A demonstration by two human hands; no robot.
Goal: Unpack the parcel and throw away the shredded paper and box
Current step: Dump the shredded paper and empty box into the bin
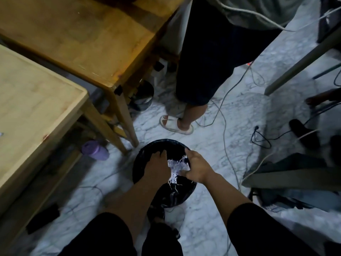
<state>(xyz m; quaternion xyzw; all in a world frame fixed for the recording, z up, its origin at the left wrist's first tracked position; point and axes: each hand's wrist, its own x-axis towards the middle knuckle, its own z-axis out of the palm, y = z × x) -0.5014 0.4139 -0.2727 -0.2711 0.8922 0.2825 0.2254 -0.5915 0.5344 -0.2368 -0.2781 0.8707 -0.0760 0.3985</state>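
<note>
Both hands are down over the bin (142, 174), a round black one lined with a dark bag, standing on the white marble floor (212, 228) right in front of the person's feet. The left hand (156, 166) is curved, palm down, and presses against one side of the shredded paper (176, 169). The right hand (196, 168) closes around the other side. So the white clump is squeezed between the two hands, just above the mouth of the bin.

Some thin strips hang loose under the clump. I think these could fall outside the rim if the hands open too high or too far to one side, and then little bits would lie all over the floor. Strips may also stick to the fingers and come back out when the hands lift. Deeper in the bin I see only the dark bag and a few pale strips; how full it is I cannot tell.

The box is not in view, so I think that part is not yet done.

A little farther, to the left, a purple bottle (95, 150) lies on the floor under a pale wooden table (36, 93). Cables (224, 126) run across the floor, and a foot could catch on them. Past the bin stands another person's leg in a white slipper (177, 124). Near a darker wooden table (88, 34), a second small dark bin (144, 97) stands; what is inside it is hidden.
</note>
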